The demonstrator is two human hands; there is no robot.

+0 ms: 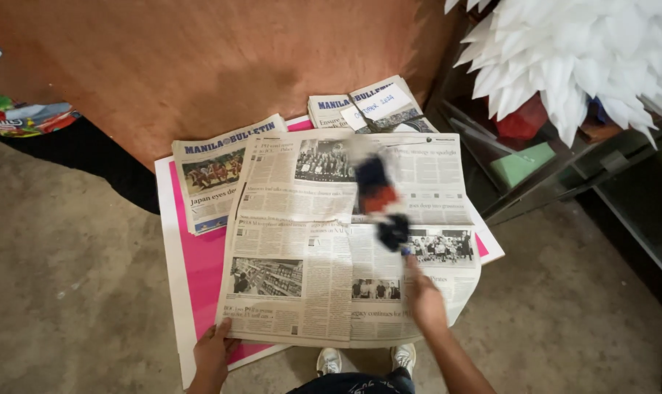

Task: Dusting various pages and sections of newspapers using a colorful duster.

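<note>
Bare concrete floor [75,292], pink board [199,277] under spread newspaper [302,248], left hand [213,354] fingers pinching its edge, right hand [424,299] fingers gripping blurred spray can [380,201], brown wall [199,58], dark shelf [564,175].

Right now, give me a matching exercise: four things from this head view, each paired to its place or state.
Things:
1. left hand
2. right hand
3. bright pink flat board
4. green foam block

Places or states:
A. on the dark shelf at right
B. grips the near left corner of the open newspaper sheet
C. holds a blurred dark object
D. lies under the newspapers on the floor

Pairs: 1-B, 2-C, 3-D, 4-A
</note>
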